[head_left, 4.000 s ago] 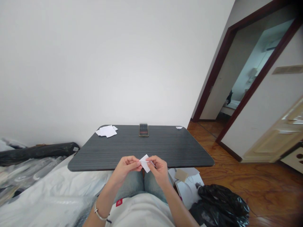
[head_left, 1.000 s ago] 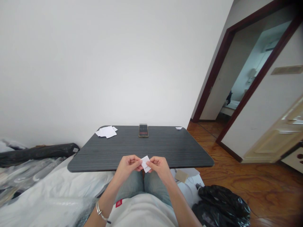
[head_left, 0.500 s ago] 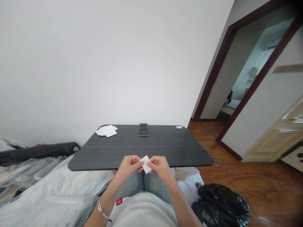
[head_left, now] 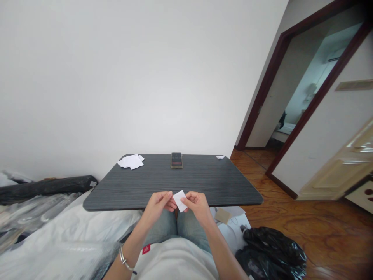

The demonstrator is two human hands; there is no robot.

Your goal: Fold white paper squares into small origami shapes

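A small folded square of white paper (head_left: 180,201) is pinched between the thumb and fingers of my right hand (head_left: 196,203), over the near edge of the table. My left hand (head_left: 160,204) is just to the left of the paper, its thumb raised and apart from the fingers. Those fingertips come close to the paper's left edge; whether they touch it, I cannot tell. At the table's far left lies a loose pile of white paper pieces (head_left: 130,161). A small folded white paper piece (head_left: 220,157) sits at the far right corner.
The dark wood-grain table (head_left: 151,182) stands against a white wall. A phone-like device (head_left: 176,160) leans upright at its back middle. Below the right side are a white bag (head_left: 233,229) and a black plastic bag (head_left: 274,249). Plastic-wrapped bundles (head_left: 58,221) lie on the left.
My left thumb has lifted off the paper and my left hand has loosened its pinch. The right hand keeps hold of the paper, which has shifted slightly upward.
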